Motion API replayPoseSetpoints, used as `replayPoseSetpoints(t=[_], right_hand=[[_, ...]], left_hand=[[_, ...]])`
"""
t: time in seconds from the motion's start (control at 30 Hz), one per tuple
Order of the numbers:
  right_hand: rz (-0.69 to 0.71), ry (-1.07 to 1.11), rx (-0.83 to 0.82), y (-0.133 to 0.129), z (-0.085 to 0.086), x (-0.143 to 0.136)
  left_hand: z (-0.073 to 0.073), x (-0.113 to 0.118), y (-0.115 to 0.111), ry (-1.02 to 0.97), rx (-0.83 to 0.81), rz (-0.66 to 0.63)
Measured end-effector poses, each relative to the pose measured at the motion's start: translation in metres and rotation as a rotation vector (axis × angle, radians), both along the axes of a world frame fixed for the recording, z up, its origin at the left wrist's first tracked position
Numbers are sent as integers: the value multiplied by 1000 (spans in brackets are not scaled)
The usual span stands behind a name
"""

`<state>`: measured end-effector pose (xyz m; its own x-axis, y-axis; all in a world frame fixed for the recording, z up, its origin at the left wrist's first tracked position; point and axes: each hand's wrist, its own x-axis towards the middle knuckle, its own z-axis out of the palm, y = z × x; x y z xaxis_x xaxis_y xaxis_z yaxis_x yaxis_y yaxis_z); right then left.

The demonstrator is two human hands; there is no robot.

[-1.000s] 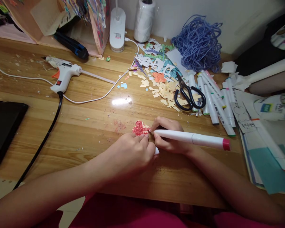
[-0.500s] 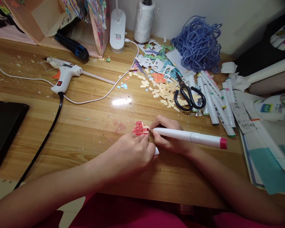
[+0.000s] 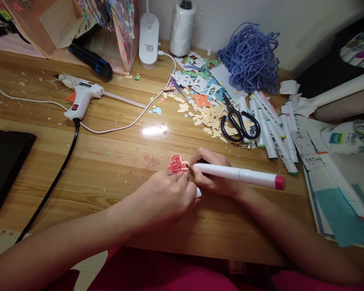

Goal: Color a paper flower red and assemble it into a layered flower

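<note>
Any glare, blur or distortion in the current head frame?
Head view: bright glare patch on the table below the paper scraps; glue gun and scissors look fairly crisp; phone very dark, cut by the left edge; glue bottle soft and stretched near the right edge; dim under the table's near edge.

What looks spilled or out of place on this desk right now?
Cut paper scraps lie loose in a messy spread, with the scissors resting on part of them. Reddish crumbs dot the wood left of the red flower, like shed residue. Nothing looks visibly broken.
</note>
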<state>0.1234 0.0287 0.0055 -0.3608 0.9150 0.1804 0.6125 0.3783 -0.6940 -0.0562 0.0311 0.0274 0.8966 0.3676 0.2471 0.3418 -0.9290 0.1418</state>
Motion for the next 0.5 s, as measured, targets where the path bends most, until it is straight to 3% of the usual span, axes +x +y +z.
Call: replayPoseSetpoints(t=[0.5], right_hand=[[-40,123,-127,0,-2,5]], left_hand=[[3,0,0,36,-29,-8]])
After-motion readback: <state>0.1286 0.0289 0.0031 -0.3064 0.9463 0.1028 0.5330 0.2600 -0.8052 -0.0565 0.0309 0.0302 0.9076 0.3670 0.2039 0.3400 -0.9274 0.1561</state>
